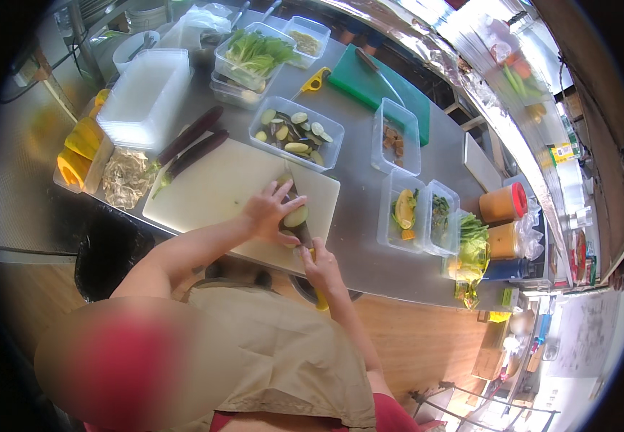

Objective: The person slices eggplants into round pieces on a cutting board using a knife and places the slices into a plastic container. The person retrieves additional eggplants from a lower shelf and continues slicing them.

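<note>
The left hand [265,212] is over the right-hand part of a white cutting board [200,189]; its fingers are clamped on a cut eggplant [296,217], which shows a pale sliced face. The right hand [321,268], at the board's near edge, has its fingers wrapped around the yellow handle of a knife [321,299]; the blade lies against the eggplant, and the exact contact is partly hidden by the left hand.

Two whole dark eggplants [196,154] lie side by side at the board's far left corner. Just beyond the board, a clear container [331,160] holds cut eggplant pieces. A stack of clear containers [142,93] stands at the left of the metal desk [362,230]. A green cutting board [409,97] lies at the far side, near a container of brown cubes [393,146].
</note>
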`<state>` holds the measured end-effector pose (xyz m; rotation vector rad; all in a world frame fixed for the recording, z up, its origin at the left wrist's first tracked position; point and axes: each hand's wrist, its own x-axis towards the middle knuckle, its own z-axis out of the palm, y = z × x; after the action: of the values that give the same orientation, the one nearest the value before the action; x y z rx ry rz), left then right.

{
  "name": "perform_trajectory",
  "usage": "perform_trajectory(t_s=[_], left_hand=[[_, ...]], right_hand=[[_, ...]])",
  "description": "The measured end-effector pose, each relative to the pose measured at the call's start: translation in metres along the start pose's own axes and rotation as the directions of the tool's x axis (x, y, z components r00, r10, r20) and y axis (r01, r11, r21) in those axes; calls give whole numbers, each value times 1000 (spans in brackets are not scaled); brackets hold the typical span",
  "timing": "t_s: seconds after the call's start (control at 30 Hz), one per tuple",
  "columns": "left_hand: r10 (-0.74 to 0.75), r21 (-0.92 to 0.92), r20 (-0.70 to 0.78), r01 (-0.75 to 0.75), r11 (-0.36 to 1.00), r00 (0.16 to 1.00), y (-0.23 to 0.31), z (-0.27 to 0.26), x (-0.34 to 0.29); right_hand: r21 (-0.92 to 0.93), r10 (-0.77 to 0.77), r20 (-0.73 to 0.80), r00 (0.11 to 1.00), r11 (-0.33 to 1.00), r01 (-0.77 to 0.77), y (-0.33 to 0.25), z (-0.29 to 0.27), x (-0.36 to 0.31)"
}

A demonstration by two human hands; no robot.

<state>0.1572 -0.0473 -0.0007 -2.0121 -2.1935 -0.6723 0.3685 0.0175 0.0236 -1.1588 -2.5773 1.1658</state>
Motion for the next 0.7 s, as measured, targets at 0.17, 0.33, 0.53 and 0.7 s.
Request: perform_trajectory(t_s=[0.17, 0.33, 0.53, 0.7], left_hand=[[70, -84, -127, -81, 993, 989, -11, 0, -3], [40, -70, -182, -53, 996, 982, -15, -38, -1], [126, 47, -475, -117, 992, 871, -53, -55, 70], [25, -77, -495, -72, 994, 868, -79, -41, 128]], right_hand=[[108, -57, 33, 998, 993, 53, -3, 3, 1], [102, -54, 109, 993, 994, 43, -42, -23, -2], [-173, -178, 0, 984, 969, 175, -79, -68, 61], [-319, -228, -137, 964, 931, 175, -90, -91, 116]])
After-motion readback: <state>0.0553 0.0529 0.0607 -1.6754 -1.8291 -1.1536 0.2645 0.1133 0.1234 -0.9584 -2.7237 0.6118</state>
